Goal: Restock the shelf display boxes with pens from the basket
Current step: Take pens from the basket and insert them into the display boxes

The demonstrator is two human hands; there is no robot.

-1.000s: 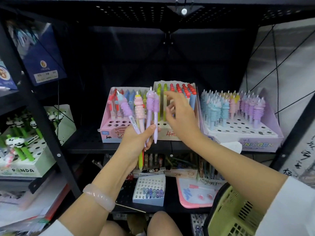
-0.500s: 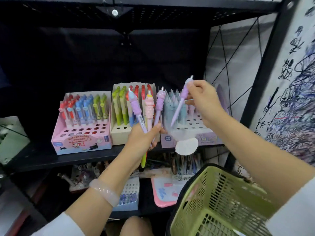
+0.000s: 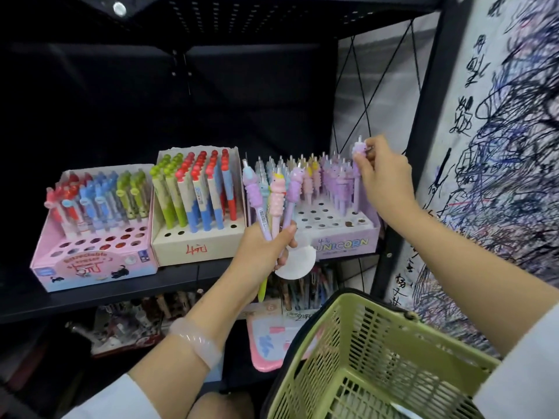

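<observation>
Now your right hand point(image 3: 381, 176) pinches a purple pen point(image 3: 357, 176) upright over the unicorn box's point(image 3: 344, 241) right edge; seat it straight into a hole. Your left hand point(image 3: 262, 252) grips three spare pens point(image 3: 273, 196) before the box.

A black metal shelving unit point(image 3: 181, 276) filled the view, its interior dark. Above its middle shelf ran a perforated black upper shelf point(image 3: 242, 16), with a round silver fastener point(image 3: 119, 8) near the left end. Behind the unit hung a dark backing point(image 3: 151, 110). At the unit's right stood a black upright post point(image 3: 423, 146), with thin crossed black wires point(image 3: 363, 95) just inside it over a pale grey panel point(image 3: 384, 110). Right of the post was a white wall point(image 3: 499, 146), scribbled over in black, blue and red ink.
</observation>
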